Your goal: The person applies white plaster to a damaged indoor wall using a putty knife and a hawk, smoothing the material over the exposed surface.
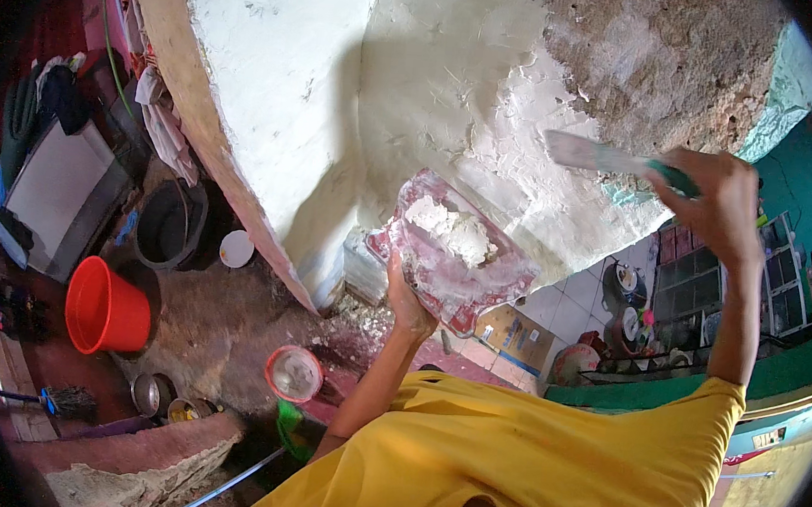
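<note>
My left hand (409,303) is closed on the near-left edge of a red plaster-smeared board (511,279), and most of its fingers are hidden beneath. A heap of white plaster (453,230) lies on the board. Raised at the right, my right hand (716,197) grips the green handle of a putty knife (590,154). Its wide, whitened blade points left, in front of the wall; I cannot tell whether it touches. Wet white plaster (512,119) covers much of that wall (431,55), while a rough brown patch (659,64) shows bare at the upper right.
Below the board a small white-and-red bucket (294,374) stands on the floor. To the left are an orange bucket (108,306), a black bucket (172,226) and metal pots (153,394). A cardboard box (514,338) and a dish rack (738,280) are at the right.
</note>
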Tool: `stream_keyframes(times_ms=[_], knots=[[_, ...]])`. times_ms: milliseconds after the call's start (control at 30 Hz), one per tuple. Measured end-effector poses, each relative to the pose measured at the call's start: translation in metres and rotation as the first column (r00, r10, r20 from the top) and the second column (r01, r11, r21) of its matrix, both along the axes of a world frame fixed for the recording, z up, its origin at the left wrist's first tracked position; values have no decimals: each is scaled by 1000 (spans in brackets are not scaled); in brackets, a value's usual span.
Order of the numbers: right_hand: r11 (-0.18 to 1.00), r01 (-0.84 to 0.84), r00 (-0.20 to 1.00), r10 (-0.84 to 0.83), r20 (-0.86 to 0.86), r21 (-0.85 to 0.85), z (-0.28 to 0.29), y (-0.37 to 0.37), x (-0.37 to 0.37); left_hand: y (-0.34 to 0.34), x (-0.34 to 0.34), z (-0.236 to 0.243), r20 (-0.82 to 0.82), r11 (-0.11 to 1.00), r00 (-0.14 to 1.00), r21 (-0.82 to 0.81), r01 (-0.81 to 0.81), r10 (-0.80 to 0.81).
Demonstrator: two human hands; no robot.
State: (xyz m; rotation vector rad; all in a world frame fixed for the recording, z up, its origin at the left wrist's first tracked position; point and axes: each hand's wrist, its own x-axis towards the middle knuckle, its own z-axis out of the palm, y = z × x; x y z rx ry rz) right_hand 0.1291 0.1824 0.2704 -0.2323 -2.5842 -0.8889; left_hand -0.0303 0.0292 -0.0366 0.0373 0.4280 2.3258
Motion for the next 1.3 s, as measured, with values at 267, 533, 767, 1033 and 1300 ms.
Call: stream_keyframes(times_ms=[267,533,767,1033,1300], knots=[[998,-59,998,59,12,-39,-6,28,-21,2,3,-2,-44,999,999,-23,-25,24],[994,-43,995,34,-92,-103,23,17,1,0,6,8,-3,991,996,-102,-90,90],[997,-71,997,71,-15,-15,-5,23,-33,5,2,-6,-14,1000,1000,12,11,-10],[972,190,954,-216,-208,-136,46,-5,11,0,5,-2,-32,996,997,-40,-76,75],[996,7,1000,-7,-9,-93,-20,12,-14,0,0,5,-32,999,999,-28,-32,31]])
